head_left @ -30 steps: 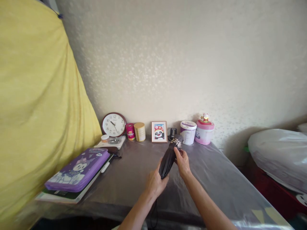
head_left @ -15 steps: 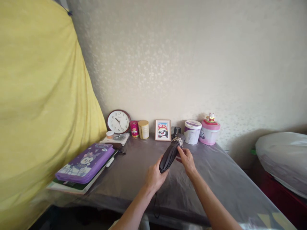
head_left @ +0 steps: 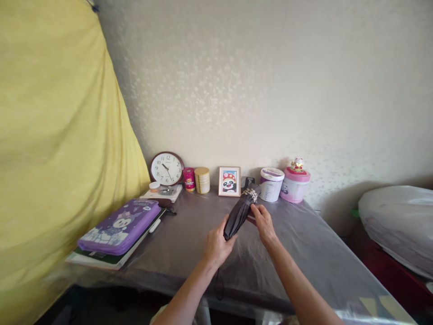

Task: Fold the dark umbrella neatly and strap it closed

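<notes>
A folded dark umbrella [head_left: 237, 217] with a patterned light band near its far end is held tilted above the table. My left hand [head_left: 219, 241] is wrapped round its near end, and a thin wrist cord hangs below that hand. My right hand [head_left: 264, 222] is at the umbrella's right side, with thumb and fingers closed against the cloth near the patterned band. The underside of the umbrella and part of the right fingers are hidden.
A table [head_left: 189, 253] has a grey cover. Along the wall stand a clock [head_left: 167, 168], a pink can [head_left: 189, 179], a yellow can [head_left: 202, 180], a framed panda picture [head_left: 229, 181] and two tubs [head_left: 271, 185]. A purple case [head_left: 120, 227] lies on books at left, beside a yellow curtain [head_left: 61, 135].
Both hands keep their hold on the umbrella, which stays nearly in place. The right fingers have shifted slightly along its side, and the view has tilted a little.
</notes>
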A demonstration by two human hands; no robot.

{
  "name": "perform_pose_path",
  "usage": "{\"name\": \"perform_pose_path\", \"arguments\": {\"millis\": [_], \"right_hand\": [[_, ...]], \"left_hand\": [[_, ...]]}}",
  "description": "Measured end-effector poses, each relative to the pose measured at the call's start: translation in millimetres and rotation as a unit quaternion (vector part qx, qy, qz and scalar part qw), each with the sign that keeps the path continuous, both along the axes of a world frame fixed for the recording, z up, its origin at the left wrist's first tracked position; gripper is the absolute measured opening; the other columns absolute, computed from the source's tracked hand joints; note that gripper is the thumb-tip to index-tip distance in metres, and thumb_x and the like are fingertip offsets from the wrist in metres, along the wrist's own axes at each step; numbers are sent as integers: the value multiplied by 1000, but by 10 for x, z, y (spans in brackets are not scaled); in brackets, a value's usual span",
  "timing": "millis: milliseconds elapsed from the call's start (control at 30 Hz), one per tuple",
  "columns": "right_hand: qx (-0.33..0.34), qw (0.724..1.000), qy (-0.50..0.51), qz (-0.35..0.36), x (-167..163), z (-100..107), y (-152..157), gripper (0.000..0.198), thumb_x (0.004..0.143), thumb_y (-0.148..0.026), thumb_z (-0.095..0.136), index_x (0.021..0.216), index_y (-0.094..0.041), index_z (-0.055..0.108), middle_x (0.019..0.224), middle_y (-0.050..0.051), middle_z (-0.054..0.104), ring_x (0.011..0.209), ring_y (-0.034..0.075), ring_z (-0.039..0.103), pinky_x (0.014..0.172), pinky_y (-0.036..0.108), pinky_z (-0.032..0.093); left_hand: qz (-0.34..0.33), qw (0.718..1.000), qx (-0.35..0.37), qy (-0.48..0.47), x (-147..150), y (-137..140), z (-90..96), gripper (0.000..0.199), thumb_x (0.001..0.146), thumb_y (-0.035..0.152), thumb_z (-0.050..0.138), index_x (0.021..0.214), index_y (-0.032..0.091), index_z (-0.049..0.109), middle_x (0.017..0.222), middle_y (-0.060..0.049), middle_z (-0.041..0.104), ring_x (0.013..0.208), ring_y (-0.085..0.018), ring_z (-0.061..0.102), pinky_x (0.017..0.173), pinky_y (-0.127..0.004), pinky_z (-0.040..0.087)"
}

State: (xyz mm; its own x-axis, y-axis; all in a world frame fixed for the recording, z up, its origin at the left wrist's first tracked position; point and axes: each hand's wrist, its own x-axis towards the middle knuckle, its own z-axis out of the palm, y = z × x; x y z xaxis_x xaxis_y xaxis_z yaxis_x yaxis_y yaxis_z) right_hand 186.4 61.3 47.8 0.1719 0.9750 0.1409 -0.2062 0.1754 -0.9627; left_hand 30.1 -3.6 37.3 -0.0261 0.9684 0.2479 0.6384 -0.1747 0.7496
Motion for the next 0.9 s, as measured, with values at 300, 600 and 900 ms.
{"name": "perform_pose_path", "arguments": {"millis": [300,600,900], "right_hand": [[10,1000,19,6,-7,92,-42,35,63,-48,67,63,-20,46,68,-2,59,73,15,59,74,31,50],[-123,990,-70,-20,106,-134,76,29,64,-42,66,67,-17,51,75,5,65,67,18,64,58,29,47],[-100,983,117,99,57,117,-68,39,68,-48,66,91,-18,61,87,7,69,80,20,64,68,32,52]], "left_hand": [[-15,980,-54,-188,44,4,7,49,70,39,63,116,23,54,69,0,67,54,-16,62,52,-25,47],[-138,835,-191,-498,-5,-38,142,39,67,53,63,67,18,46,46,5,49,32,-6,39,28,-17,28],[-157,931,-171,-282,-66,-85,16,38,69,46,63,88,15,51,48,7,49,31,-7,43,30,-18,33]]}}
